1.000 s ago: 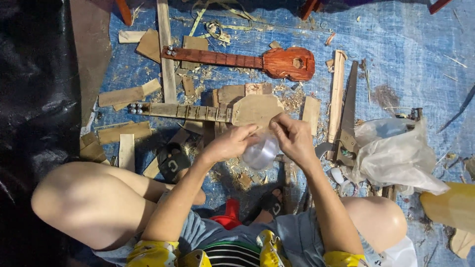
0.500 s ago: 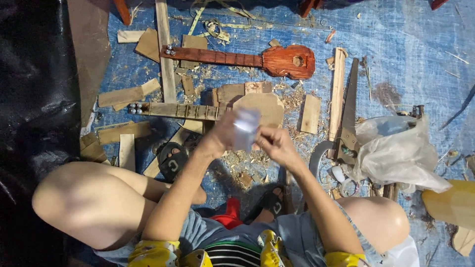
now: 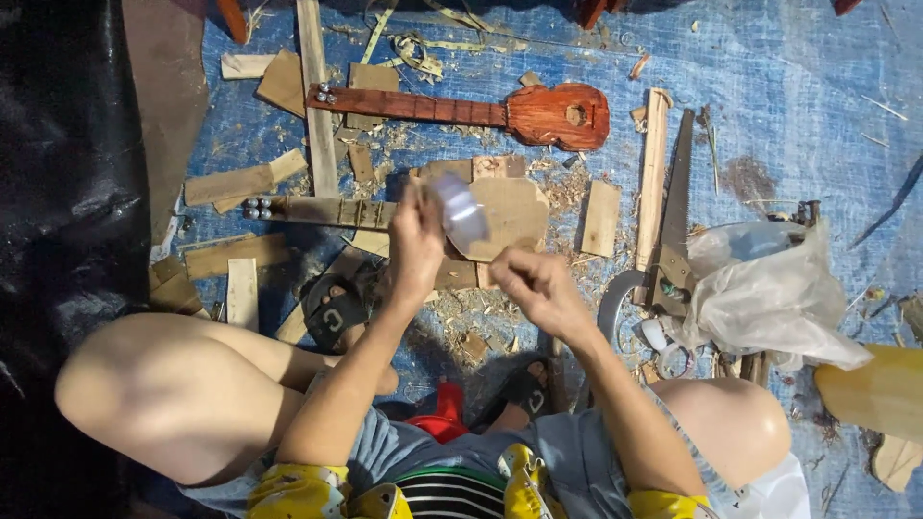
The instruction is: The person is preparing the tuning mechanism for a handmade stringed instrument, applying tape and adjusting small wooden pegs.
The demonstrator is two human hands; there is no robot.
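A blue tarpaulin (image 3: 788,86) was spread over the ground, with a black sheet (image 3: 58,192) lying along one side of it, and it was littered with wood offcuts and shavings. On the tarpaulin a finished small red-brown guitar (image 3: 481,109) was laid well beyond the hands, and nearer, just under them, an unfinished pale wooden guitar (image 3: 404,213) was stretched out with its tuning pegs pointing toward the black sheet. A handsaw (image 3: 673,221) and a long wooden strip (image 3: 654,173) were set side by side to the right, with a crumpled white plastic bag (image 3: 769,288) near the saw's handle. The chief change was in a small clear plastic container (image 3: 460,211): a second earlier it had been held low between both hands, close to the body, and half a second earlier it had been raised by the left hand alone. Now it was lifted higher and tilted, above the pale guitar's body, gripped by the fingers of the left hand (image 3: 415,240). The right hand (image 3: 534,286) had been drawn away from the container and was held apart, lower and to the right, its fingers loosely curled; whether anything small was pinched in them could not be told. From this it was judged that the container had been opened or freed and had been passed fully to the left hand for use over the unfinished instrument.
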